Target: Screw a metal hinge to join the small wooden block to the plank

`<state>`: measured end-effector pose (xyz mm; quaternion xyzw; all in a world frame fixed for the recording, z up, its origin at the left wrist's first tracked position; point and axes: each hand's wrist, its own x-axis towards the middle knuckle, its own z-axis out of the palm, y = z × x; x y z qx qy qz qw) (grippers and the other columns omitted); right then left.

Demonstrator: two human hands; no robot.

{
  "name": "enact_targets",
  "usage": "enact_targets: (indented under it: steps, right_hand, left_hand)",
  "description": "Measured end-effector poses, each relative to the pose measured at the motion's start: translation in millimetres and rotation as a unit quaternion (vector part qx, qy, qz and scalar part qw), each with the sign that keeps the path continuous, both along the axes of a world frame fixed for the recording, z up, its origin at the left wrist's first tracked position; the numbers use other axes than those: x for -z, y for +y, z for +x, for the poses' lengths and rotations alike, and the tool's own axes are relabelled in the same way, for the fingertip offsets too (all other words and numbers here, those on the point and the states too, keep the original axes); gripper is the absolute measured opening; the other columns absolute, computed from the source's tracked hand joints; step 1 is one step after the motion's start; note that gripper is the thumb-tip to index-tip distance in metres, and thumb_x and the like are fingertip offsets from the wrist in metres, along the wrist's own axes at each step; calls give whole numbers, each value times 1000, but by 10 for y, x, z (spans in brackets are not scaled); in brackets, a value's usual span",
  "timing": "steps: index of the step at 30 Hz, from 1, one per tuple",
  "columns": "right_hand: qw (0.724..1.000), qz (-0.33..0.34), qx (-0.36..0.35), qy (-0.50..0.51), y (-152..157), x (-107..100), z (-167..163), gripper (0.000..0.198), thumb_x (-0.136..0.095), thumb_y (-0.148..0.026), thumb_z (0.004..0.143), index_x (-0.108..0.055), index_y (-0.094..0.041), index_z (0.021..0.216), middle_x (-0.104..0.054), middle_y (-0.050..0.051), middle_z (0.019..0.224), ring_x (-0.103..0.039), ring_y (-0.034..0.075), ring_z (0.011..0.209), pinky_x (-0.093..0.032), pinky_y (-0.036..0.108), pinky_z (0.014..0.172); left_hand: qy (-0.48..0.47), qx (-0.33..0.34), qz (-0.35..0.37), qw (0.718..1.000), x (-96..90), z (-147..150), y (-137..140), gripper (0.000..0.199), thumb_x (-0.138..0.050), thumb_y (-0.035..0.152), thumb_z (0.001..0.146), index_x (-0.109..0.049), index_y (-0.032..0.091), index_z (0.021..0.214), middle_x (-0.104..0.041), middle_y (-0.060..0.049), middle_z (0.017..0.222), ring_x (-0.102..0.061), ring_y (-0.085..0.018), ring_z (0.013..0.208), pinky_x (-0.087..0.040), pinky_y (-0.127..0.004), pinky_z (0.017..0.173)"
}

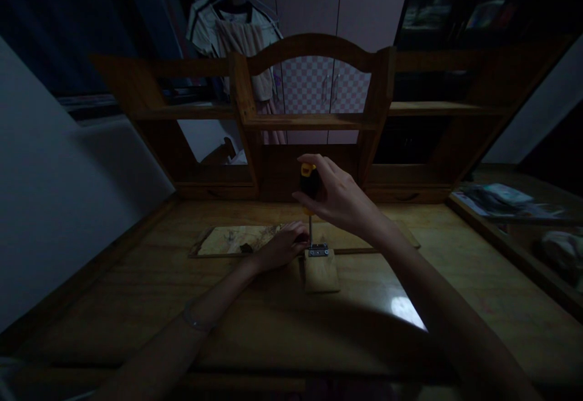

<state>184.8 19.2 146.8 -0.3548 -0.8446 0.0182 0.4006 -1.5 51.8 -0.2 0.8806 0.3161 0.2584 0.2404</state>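
Note:
My right hand (334, 191) is wrapped round the yellow and black handle of a screwdriver (310, 185). The screwdriver stands upright, its shaft pointing down at a small metal hinge (319, 253). One leaf of the hinge lies on a small wooden block (322, 276), the other on a long wooden board (228, 241) behind it. Screw heads show in the hinge's near leaf. Low beside the screwdriver's tip, my left hand (289, 242) rests on the board with its fingers curled together. Whatever those fingertips hold, if anything, is hidden.
Board and block lie on a wooden desk (182, 310). A wooden shelf unit (314, 123) rises along the desk's back edge. To the right, papers (505, 199) lie on a lower surface. Clothes (237, 30) hang behind the shelf at left. The light is dim.

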Motion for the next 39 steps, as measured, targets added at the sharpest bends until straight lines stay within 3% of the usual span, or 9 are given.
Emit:
enact_targets:
  steps: [6,11,21,27,33,39]
  right_hand:
    - [1000,0,-10,21,48,30,7,49,-55,-16,87,-40,-21,133,-54,12,125,-56,24,110,-45,40,97]
    - [1000,-2,-12,24,65,51,5,51,-56,-20,87,-39,-22,135,-53,12,128,-56,25,111,-45,42,96]
    - [1000,0,-3,-7,-22,11,-20,53,-53,-16,85,-40,-20,137,-54,11,124,-58,21,91,-48,35,82]
    - [999,0,39,-36,-33,12,-42,49,-53,-29,92,-39,-24,139,-54,10,125,-60,23,92,-48,38,84]
    - [1000,-8,-10,-21,-59,11,-36,51,-51,-16,87,-38,-22,137,-51,11,129,-58,22,96,-48,35,82]
    - [999,4,18,-37,-36,28,-50,47,-55,-27,91,-42,-26,136,-53,8,124,-58,22,96,-47,37,86]
  left_hand:
    - [-46,44,-31,998,-41,28,-34,19,-54,19,94,-67,19,107,-68,-6,105,-62,-20,100,-46,-32,91]
    - [-77,38,-64,994,-12,29,-29,21,-56,19,93,-68,19,110,-69,-6,106,-64,-20,101,-49,-31,90]
    - [-62,22,-28,997,-15,14,-48,21,-55,15,92,-69,20,108,-67,-5,103,-61,-19,100,-47,-31,90]
    - [-39,41,-7,998,-31,26,-37,22,-52,11,91,-69,19,102,-65,-5,103,-58,-21,102,-44,-34,95]
    - [-25,24,-8,999,-17,9,-33,21,-49,6,87,-66,18,94,-63,-4,98,-57,-20,98,-46,-33,91]
    - [-30,14,-20,999,-35,8,-50,19,-51,9,88,-66,18,95,-63,-4,97,-59,-19,96,-47,-31,88]
